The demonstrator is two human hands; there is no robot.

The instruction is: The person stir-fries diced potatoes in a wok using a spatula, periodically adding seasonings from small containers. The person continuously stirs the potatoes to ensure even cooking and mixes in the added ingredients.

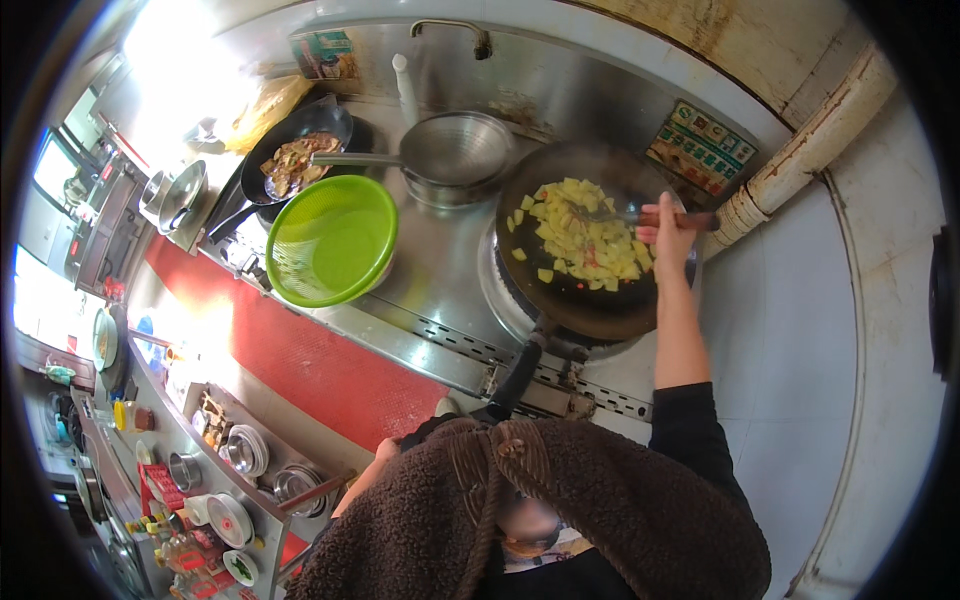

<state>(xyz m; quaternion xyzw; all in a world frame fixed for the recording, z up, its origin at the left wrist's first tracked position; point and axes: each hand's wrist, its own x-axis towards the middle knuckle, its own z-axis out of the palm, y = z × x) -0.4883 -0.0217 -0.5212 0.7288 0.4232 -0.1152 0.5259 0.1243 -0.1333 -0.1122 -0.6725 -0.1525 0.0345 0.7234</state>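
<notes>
My right hand (666, 232) grips the handle of a cooking utensil (694, 220), whose metal end rests among diced yellow-green vegetable pieces (581, 232) with small red bits. These lie in a large dark wok (555, 300) on a stove burner at the right. The wok's black handle (517, 375) points toward my body. My left hand (388, 450) is low beside my dark fleece garment, mostly hidden by it, so its fingers cannot be made out. Left of the wok, a round metal strainer (457, 146) with a long handle lies over a metal pot (439, 193).
A bright green plastic basket (330, 240) stands on the steel counter's left part. Behind it, a black pan (259, 161) holds cooked sliced food (300, 161). A faucet (450, 24) projects above the backsplash. A thick pipe (806, 146) runs at right. A steel shelf unit with bowls and bottles stands lower left.
</notes>
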